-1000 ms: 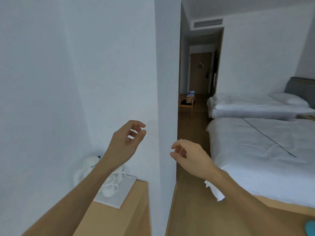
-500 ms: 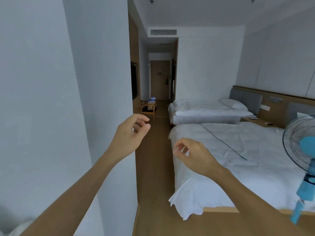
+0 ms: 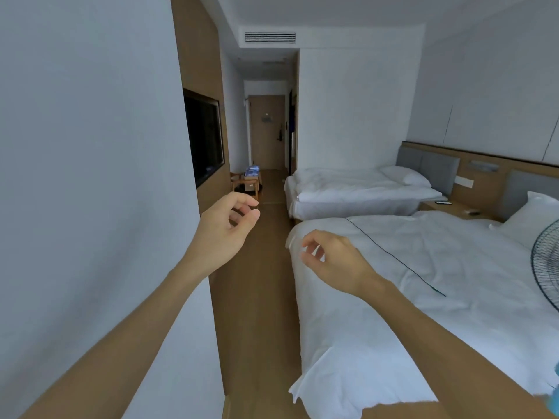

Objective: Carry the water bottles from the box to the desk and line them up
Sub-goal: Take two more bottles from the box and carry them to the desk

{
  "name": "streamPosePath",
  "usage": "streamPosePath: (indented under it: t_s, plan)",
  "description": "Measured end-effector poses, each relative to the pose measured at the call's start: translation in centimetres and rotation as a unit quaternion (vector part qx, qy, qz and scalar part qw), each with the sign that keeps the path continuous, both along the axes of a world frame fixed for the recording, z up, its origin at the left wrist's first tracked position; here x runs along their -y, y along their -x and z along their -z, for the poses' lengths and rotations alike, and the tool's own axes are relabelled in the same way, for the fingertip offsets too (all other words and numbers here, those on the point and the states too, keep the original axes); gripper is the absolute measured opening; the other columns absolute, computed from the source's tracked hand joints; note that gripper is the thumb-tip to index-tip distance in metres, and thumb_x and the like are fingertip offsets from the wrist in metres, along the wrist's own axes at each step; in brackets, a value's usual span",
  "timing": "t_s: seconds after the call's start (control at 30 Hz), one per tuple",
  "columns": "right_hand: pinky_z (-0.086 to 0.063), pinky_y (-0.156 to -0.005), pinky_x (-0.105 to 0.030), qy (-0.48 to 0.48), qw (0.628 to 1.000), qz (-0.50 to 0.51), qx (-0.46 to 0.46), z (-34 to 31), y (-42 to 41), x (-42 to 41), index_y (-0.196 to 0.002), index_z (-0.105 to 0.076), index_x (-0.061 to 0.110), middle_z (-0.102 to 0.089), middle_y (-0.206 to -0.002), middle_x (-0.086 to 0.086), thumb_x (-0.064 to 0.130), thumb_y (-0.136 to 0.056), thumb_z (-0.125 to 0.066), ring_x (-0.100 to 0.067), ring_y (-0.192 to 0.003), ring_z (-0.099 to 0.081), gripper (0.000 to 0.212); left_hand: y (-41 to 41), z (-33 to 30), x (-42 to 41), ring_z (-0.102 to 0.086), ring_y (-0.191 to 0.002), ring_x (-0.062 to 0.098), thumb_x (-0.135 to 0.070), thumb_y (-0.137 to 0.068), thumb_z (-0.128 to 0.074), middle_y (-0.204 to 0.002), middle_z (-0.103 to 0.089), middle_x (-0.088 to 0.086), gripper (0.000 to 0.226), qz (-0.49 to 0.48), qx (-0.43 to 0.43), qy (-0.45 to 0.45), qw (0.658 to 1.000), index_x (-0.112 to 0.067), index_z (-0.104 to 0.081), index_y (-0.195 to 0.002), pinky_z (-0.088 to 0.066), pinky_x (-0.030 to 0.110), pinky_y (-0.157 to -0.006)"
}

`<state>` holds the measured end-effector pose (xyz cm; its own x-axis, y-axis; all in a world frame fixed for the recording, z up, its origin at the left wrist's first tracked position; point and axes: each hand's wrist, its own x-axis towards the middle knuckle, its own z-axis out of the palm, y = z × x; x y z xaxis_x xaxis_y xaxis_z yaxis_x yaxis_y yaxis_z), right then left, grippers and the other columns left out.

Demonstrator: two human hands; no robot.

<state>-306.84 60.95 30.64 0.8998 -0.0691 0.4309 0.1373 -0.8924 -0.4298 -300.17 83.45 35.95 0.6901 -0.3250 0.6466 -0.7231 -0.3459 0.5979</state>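
Hands empty: left hand (image 3: 223, 234) and right hand (image 3: 332, 261) loosely curled, grasping nothing. Bottles (image 3: 251, 170), blue blur on box (image 3: 250, 186), centre frame, far down corridor. Step, judged: return walk for pickup. Next: approach, grasp.

Left hand (image 3: 222, 234), right hand (image 3: 335, 261): raised, loosely curled, holding nothing. Two beds (image 3: 438, 276) right; wall-mounted television (image 3: 204, 137) left; wooden floor (image 3: 257, 297) between.
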Motion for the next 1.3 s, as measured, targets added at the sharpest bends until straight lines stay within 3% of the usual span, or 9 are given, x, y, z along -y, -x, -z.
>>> streamPosePath:
  t_s: [0.17,0.3,0.4,0.57,0.7,0.83,1.13,1.3]
  plan:
    - [-0.055,-0.077,-0.03,0.008,1.0,-0.029,0.0,0.4,-9.7,4.3,-0.105,-0.058,0.033,-0.061,-0.101,0.016,0.042,-0.094,-0.053,-0.005,-0.089,-0.059,0.015,-8.7,0.0,4.6,-0.057,-0.092,-0.001,-0.032,-0.095,-0.058,-0.098,-0.059,-0.019,0.014,-0.021,0.013,-0.011,1.0,-0.032,-0.06,-0.108,-0.039,-0.003,-0.066]
    - [-0.05,-0.071,-0.022,0.007,0.999,-0.04,0.002,-0.1,-17.9,8.5,-0.107,-0.056,0.034,-0.059,-0.097,0.016,0.043,-0.094,-0.055,-0.003,-0.086,-0.057,0.016,-16.1,-0.9,8.2,-0.057,-0.094,0.0,-0.033,-0.095,-0.056,-0.1,-0.06,-0.019,0.014,-0.047,0.009,-0.023,0.999,-0.034,-0.059,-0.109,-0.037,0.002,-0.069]
    - [-0.052,-0.073,-0.026,0.006,0.999,-0.051,-0.003,-1.0,-24.1,11.4,-0.108,-0.057,0.034,-0.058,-0.094,0.018,0.044,-0.094,-0.055,-0.003,-0.085,-0.057,0.017,-21.4,-1.9,10.7,-0.057,-0.095,-0.001,-0.033,-0.095,-0.057,-0.099,-0.062,-0.018,0.014,-0.052,0.007,-0.023,0.998,-0.034,-0.06,-0.108,-0.036,0.004,-0.072]
    - [-0.042,-0.063,-0.014,-0.007,0.997,-0.08,-0.002,-1.4,-33.9,14.7,-0.105,-0.056,0.038,-0.057,-0.088,0.021,0.046,-0.093,-0.057,0.002,-0.08,-0.057,0.015,-29.8,-2.5,13.9,-0.056,-0.096,-0.004,-0.035,-0.095,-0.057,-0.098,-0.063,-0.016,0.014,-0.056,-0.002,-0.035,0.998,-0.034,-0.061,-0.108,-0.037,0.002,-0.072]
    - [-0.053,-0.07,-0.024,0.005,0.996,-0.092,-0.002,-0.7,-42.0,16.7,-0.103,-0.053,0.043,-0.057,-0.088,0.024,0.05,-0.092,-0.055,0.003,-0.081,-0.058,0.013,-37.2,-2.0,15.9,-0.054,-0.097,-0.007,-0.034,-0.095,-0.058,-0.097,-0.063,-0.016,0.014,-0.062,-0.003,-0.026,0.998,-0.032,-0.061,-0.109,-0.034,-0.005,-0.072]
    - [-0.055,-0.071,-0.027,0.019,0.995,-0.1,-0.006,0.3,-50.5,18.4,-0.102,-0.052,0.045,-0.056,-0.088,0.024,0.05,-0.092,-0.054,0.002,-0.081,-0.058,0.012,-45.6,-0.8,17.6,-0.057,-0.093,-0.003,-0.034,-0.094,-0.058,-0.097,-0.063,-0.017,0.014,-0.066,-0.005,-0.025,0.998,-0.033,-0.061,-0.108,-0.039,0.001,-0.071]
    - [-0.047,-0.067,-0.018,0.018,0.998,-0.058,0.004,-0.5,-70.3,23.3,-0.102,-0.053,0.042,-0.058,-0.09,0.023,0.047,-0.093,-0.057,0.005,-0.08,-0.057,0.012,-67.6,-0.9,21.9,-0.055,-0.088,-0.007,-0.036,-0.093,-0.058,-0.094,-0.062,-0.019,0.011,-0.063,0.008,-0.011,0.998,-0.036,-0.061,-0.104,-0.04,0.003,-0.067]
    - [-0.044,-0.064,-0.016,0.023,0.999,-0.029,0.008,-0.9,-79.9,26.4,-0.101,-0.054,0.042,-0.057,-0.089,0.024,0.048,-0.093,-0.057,0.005,-0.077,-0.056,0.01,-78.2,-1.5,24.9,-0.057,-0.084,-0.001,-0.033,-0.093,-0.059,-0.092,-0.062,-0.018,0.009,-0.056,0.011,-0.005,0.998,-0.036,-0.061,-0.102,-0.045,0.015,-0.071]
